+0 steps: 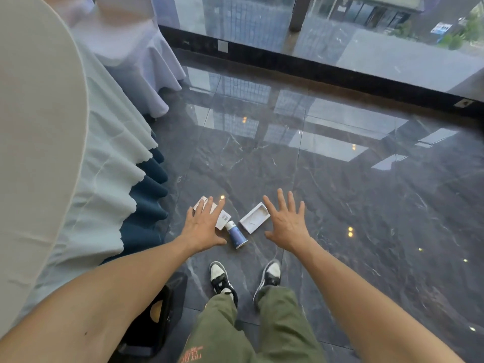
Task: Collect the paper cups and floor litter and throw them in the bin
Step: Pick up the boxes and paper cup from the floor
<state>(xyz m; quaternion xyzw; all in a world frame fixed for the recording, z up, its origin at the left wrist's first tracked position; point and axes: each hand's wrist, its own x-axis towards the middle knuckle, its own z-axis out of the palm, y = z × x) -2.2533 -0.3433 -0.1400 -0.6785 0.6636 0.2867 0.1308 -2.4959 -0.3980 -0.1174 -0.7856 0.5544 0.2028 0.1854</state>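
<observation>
Three pieces of litter lie on the dark polished floor (340, 192), grouped just ahead of the person's shoes (220, 277). Landmark: the blue paper cup (236, 235), on its side, mouth toward the shoes.

Left of the cup: draped table (39, 127), its cloth hem and blue skirt hanging to the floor. Between table and cup, the left hand (203, 226), fingers spread, palm down, hovering over a white carton (218, 214) and partly covering it. Contact cannot be judged from above. Carton's near corner sits just beside the cup's base.

Cup itself: thin paper, likely very light, crushable, and apt to roll on this glossy tile. Best taken across the body with fingers and thumb, or pinched at the rim.

Right of the cup: open white tray (254, 218), shallow, card, probably stiff at the walls; a raised edge offers a grip. Right hand (286, 224) beyond it, fingers splayed, empty, overlapping the tray's far end.

Room: wide bare floor right of the cup and ahead to the window base (288, 61). Table skirt crowds the left. A dark container (157, 310), possibly the bin, stands behind and left of the cup, close to the left leg.
</observation>
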